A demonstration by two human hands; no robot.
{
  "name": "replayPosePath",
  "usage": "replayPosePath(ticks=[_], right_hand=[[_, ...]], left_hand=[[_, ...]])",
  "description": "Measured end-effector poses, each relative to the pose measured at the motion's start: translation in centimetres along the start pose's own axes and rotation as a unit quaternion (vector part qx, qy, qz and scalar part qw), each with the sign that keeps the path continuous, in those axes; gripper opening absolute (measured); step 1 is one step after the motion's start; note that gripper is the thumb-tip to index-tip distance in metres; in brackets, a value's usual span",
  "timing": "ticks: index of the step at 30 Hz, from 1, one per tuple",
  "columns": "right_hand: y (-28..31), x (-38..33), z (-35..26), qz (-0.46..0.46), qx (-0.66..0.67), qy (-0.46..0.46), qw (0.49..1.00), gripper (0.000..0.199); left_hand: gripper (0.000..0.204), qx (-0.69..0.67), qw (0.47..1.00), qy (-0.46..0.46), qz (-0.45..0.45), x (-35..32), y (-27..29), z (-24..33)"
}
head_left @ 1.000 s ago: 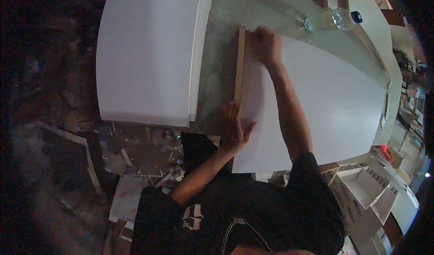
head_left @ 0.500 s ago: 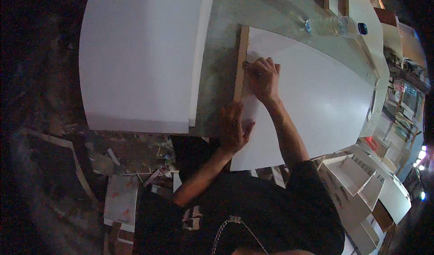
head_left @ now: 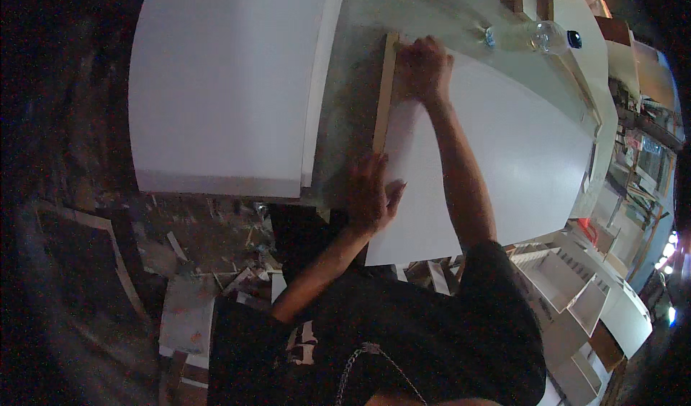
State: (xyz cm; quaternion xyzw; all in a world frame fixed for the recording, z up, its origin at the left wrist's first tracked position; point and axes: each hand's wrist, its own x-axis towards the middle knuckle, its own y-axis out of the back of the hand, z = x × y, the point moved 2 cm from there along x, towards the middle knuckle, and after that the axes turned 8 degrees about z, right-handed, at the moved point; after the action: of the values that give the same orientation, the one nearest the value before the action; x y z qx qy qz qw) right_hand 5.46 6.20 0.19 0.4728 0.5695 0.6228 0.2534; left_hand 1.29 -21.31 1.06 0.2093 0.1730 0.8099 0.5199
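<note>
A white panel (head_left: 504, 154) with a bare tan left edge (head_left: 385, 100) lies on the pale green work surface in front of me. My right hand (head_left: 426, 68) is closed in a fist at the far end of that edge. Whatever sits inside the fist is hidden by the fingers. Lower down, at the near part of the same edge, my left hand (head_left: 371, 197) rests with fingers stretched out and thumb apart on the white face.
A larger white panel (head_left: 230, 82) lies to the left, across a gap. A clear plastic bottle (head_left: 547, 37) with a dark cap lies on its side at the far right. White drawer-like boxes (head_left: 554, 280) stand at the lower right; offcuts (head_left: 176, 247) litter the floor.
My right fist has slid away from me along the panel's left edge, to its far corner. My left hand stays at nearly the same place on the edge.
</note>
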Motion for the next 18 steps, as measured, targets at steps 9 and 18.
replayPosePath(ticks=[9, 18], right_hand=[[2.0, -2.7, -2.6, 0.032, 0.135, -0.026, 0.99, 0.023], [3.6, -5.8, -5.6, 0.024, 0.086, 0.036, 0.995, 0.024]], left_hand=[[0.065, -0.005, 1.0, -0.016, 0.021, 0.7, 1.2, 0.2], [0.067, -0.021, 0.999, 0.021, -0.032, 1.6, 2.3, -0.4]])
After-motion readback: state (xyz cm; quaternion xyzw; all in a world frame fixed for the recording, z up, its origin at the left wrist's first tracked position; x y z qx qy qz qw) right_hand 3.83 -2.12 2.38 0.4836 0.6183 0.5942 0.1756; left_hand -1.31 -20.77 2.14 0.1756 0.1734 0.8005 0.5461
